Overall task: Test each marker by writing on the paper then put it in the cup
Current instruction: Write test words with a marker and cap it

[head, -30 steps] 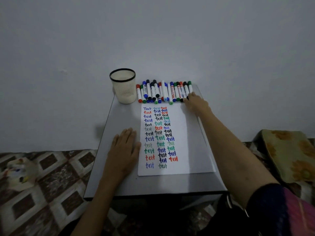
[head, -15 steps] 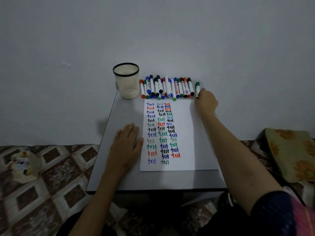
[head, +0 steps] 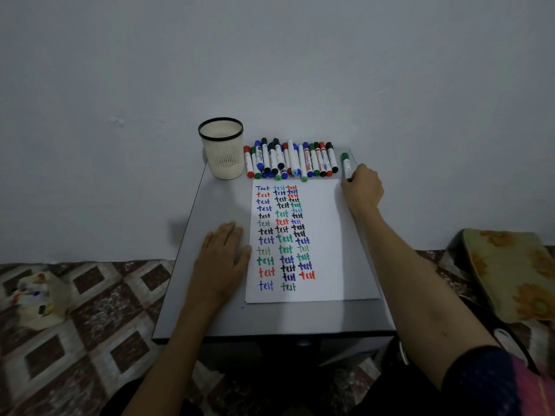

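My right hand (head: 362, 189) pinches the green-capped white marker (head: 346, 163) right of centre; my left hand (head: 220, 264) lies flat, fingers straight, beside the white lettered paper (head: 324, 235).

Matt white paper (head: 324, 235), smooth grey table (head: 222, 199), perforated plastic cup (head: 223, 157) w/ black rim.

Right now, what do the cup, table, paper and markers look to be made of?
Cup: probably plastic, matte cream, with a slotted wall and a black rim band.
Table: smooth grey top with a dull sheen, maybe laminate or painted board; cannot tell which.
Paper: thin matte white sheet, lying flat.
Markers: likely plastic, with glossy white barrels and coloured caps.
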Available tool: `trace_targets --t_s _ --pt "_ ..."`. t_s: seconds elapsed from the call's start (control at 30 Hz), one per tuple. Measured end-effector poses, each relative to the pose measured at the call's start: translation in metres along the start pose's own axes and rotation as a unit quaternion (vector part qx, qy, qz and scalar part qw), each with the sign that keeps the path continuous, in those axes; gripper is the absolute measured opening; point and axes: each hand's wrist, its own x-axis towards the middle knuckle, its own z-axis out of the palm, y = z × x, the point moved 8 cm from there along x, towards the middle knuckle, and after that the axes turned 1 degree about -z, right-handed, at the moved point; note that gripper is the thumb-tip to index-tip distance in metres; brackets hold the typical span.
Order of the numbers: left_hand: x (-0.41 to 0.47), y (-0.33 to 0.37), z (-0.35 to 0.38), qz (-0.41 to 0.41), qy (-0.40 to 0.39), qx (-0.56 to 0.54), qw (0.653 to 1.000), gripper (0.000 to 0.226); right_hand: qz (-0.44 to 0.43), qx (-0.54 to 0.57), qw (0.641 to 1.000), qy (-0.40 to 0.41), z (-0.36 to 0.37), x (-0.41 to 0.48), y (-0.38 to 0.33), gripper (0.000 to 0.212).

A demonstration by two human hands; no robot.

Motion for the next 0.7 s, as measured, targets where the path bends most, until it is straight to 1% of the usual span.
trace_targets --t_s 0.17,0.23,0.3,0.37,0.4,0.5,0.53,0.57,0.6,0.63,0.7 --pt "0.0 -0.001 0.001 0.0 0.0 -0.002 1.0 0.062 0.003 0.096 0.993 0.068 -0.012 -0.014 0.0 0.017" --pt "0.0 -0.001 0.001 -0.001 0.001 -0.005 1.0 0.062 -0.008 0.168 0.981 0.1 -0.02 -0.024 -0.003 0.018" --pt "-0.001 -0.001 0.001 0.0 0.003 -0.005 1.0 0.061 -0.007 0.245 0.96 0.133 -0.031 -0.037 -0.005 0.018" --pt "-0.001 -0.001 0.0 0.003 0.005 -0.008 1.0 0.057 0.009 0.345 0.924 0.165 -0.044 -0.052 -0.004 0.016" --pt "-0.001 -0.001 0.001 0.003 0.005 -0.009 1.0 0.054 0.025 0.407 0.896 0.177 -0.051 -0.059 -0.002 0.015" --pt "-0.001 -0.002 0.001 -0.003 -0.001 -0.013 1.0 0.056 0.11 0.591 0.78 0.175 -0.06 -0.084 0.008 0.013" --pt "-0.001 -0.001 0.001 -0.006 -0.004 -0.018 1.0 0.056 0.139 0.632 0.745 0.16 -0.061 -0.093 0.01 0.01" --pt "-0.002 -0.001 0.0 -0.01 -0.005 -0.025 1.0 0.054 0.161 0.662 0.72 0.135 -0.061 -0.104 0.01 0.007" --pt "-0.003 0.001 -0.002 -0.016 -0.004 -0.034 0.999 0.052 0.175 0.681 0.704 0.104 -0.06 -0.115 0.01 0.006" --pt "-0.005 0.002 -0.005 -0.021 0.001 -0.046 0.999 0.051 0.182 0.69 0.697 0.069 -0.058 -0.126 0.008 0.008" --pt "-0.01 0.008 -0.014 -0.018 0.02 -0.068 0.997 0.051 0.18 0.692 0.699 0.008 -0.055 -0.148 0.004 0.013"
